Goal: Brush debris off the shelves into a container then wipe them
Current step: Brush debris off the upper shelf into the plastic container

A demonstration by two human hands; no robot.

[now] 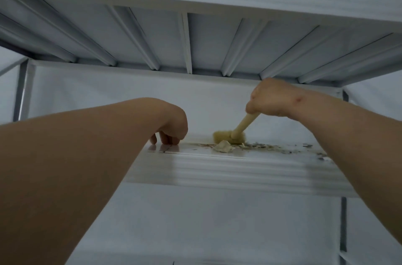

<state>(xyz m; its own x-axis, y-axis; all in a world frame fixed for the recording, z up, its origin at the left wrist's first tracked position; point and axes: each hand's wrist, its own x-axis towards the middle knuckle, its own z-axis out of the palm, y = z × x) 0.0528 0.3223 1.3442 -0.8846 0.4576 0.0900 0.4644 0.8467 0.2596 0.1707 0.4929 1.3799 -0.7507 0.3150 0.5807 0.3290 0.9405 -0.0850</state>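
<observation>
My right hand (274,97) grips the pale handle of a small cream brush (230,137), whose bristle head presses on the white metal shelf (217,169). Wood-coloured shavings and grey crumbs of debris (256,147) lie scattered along the shelf, from the brush head out to the right. A larger pale scrap (223,147) sits just in front of the bristles. My left hand (171,125) reaches onto the shelf left of the brush, fingers curled down with the tips touching the surface. I cannot see anything held in it. No container is in view.
The ribbed underside of the upper shelf (195,43) hangs close above both hands. Upright frame posts stand at the far left (21,90) and at the right (343,221). A white wall lies behind the rack.
</observation>
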